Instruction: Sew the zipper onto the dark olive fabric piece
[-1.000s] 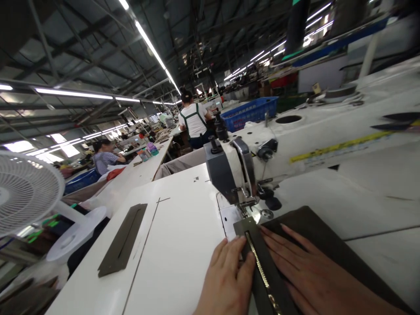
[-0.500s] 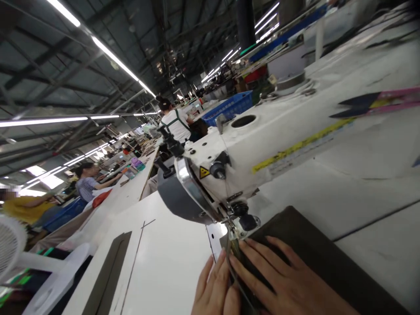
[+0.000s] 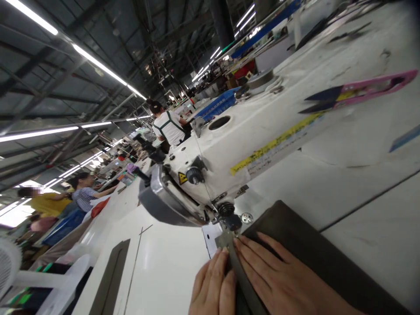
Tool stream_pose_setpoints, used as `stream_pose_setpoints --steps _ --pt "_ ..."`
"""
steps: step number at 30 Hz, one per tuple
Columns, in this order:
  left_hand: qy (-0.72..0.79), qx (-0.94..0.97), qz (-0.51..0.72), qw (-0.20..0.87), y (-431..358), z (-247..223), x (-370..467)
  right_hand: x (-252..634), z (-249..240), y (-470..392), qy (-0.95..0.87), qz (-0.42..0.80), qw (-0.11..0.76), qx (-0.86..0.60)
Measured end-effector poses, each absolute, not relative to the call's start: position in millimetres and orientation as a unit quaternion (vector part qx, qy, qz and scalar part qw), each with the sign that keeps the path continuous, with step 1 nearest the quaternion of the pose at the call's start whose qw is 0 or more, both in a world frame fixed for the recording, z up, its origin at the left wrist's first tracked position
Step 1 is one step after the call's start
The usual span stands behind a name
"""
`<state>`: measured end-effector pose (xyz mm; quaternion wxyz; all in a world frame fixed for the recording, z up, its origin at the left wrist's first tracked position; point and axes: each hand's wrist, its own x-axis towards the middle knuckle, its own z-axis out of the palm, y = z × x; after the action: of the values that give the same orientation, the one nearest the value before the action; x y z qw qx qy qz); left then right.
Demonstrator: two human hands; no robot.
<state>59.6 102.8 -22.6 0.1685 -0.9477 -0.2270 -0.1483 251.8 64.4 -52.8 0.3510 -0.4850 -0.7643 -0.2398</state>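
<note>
- Since the earlier frame your hands have pushed forward; the strip's front end now sits under the presser foot (image 3: 229,224).
- Left hand (image 3: 213,288) and right hand (image 3: 278,280) lie flat, fingers (image 3: 244,249) together, pressing the dark fabric strip (image 3: 239,275) and dark panel (image 3: 315,253) onto the tabletop (image 3: 170,262).
- Risk: your fingertips are just beside the needle of the sewing machine (image 3: 229,148); feeding further could catch them.
- Uneven pressure may skew the seam.

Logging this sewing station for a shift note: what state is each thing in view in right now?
Left hand: flat, fingers pressing the strip's left edge.
Right hand: flat, fingers spread on the cloth.
Dark olive cloth panel: lying flat, front end at the presser foot.
White industrial sewing machine: head over the cloth; needle hidden.
Pink-handled thread snips: lying loose on the machine arm.
Spare dark strip: flat on the table, untouched.
</note>
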Motion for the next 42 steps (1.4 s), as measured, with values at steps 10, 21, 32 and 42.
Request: stream_pose_setpoints --steps 10,21,32,42 --pt "-0.282 -0.939 -0.155 0.124 81.4 -15.6 69.6 265.7 -41.4 51.9 -0.850 -0.240 0.264 -0.387" --pt "-0.254 -0.927 -0.188 0.200 77.9 -25.9 72.7 267.3 -41.5 48.1 -0.862 -0.237 0.240 -0.377" --pt "-0.275 -0.913 -0.238 0.184 102.5 -26.6 99.4 283.6 -40.9 71.5 -0.856 -0.256 0.246 -0.375" --pt "-0.304 -0.899 -0.280 0.146 115.6 -43.9 104.5 291.6 -52.4 88.5 -0.864 -0.292 0.195 -0.361"
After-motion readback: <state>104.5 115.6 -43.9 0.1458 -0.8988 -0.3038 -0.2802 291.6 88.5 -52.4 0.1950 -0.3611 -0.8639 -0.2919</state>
